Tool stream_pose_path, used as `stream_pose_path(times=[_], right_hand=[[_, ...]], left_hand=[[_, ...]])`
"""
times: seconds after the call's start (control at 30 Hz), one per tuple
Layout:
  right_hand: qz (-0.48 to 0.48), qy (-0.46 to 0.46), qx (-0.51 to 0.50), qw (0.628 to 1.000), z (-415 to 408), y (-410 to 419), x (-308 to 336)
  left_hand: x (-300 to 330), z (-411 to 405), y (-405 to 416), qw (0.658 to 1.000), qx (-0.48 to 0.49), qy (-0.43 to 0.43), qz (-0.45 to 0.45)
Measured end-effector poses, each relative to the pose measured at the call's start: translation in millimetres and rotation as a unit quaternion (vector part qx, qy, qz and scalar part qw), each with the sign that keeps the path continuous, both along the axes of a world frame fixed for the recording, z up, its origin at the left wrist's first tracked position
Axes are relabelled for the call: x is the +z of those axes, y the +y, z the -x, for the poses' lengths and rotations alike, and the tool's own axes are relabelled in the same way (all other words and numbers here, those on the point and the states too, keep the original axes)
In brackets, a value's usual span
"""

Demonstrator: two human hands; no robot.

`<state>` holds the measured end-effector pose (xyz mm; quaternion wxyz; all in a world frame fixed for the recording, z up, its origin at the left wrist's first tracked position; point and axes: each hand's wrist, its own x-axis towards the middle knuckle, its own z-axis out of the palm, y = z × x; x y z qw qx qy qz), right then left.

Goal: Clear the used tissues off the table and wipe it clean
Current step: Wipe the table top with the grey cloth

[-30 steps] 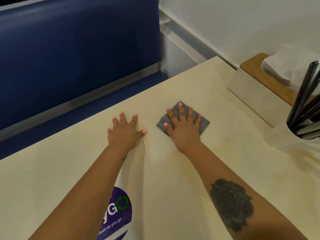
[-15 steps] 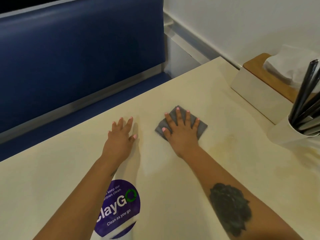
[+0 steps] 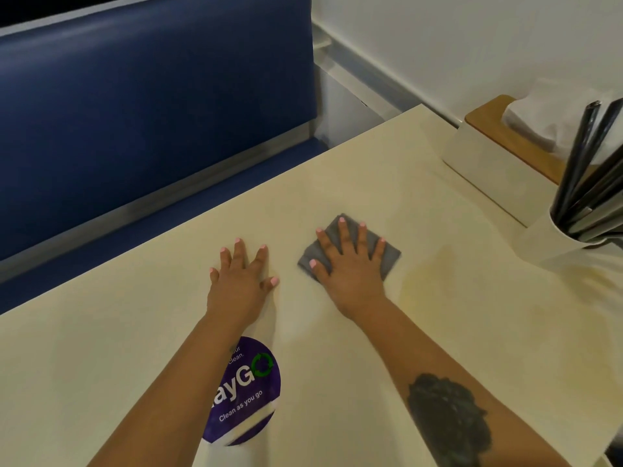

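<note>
- Cloth (image 3: 387, 256), grey and folded into a small pad, sits flat under the right hand (image 3: 350, 264), whose fingers are spread straight and press down on it, not curled round it.
- Left hand (image 3: 241, 281) lies flat and open on the cream surface (image 3: 337, 365) just beside it, holding nothing.
- Looks soft, thin and light to me, so it'd probably bunch or slide if pushed by an edge; palm pressure over the middle seems the way to go.
- No used tissues in sight near either hand, so I'd guess we're into the wiping part.
- Yellowish smears show on the surface just right of the cloth.
</note>
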<state>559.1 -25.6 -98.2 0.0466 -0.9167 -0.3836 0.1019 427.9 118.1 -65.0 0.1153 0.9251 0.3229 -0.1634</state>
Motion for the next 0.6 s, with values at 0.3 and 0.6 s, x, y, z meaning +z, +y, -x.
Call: stream_pose_path(times=[0.3,0.6], right_hand=[[-0.007,-0.006,-0.013,1.0,5,-71,1],[-0.04,-0.002,0.059,0.997,50,-57,-1]], left_hand=[[-2,0,2,1.0,-0.004,-0.001,-0.003],[-4,-1,6,1.0,-0.011,0.003,-0.004]])
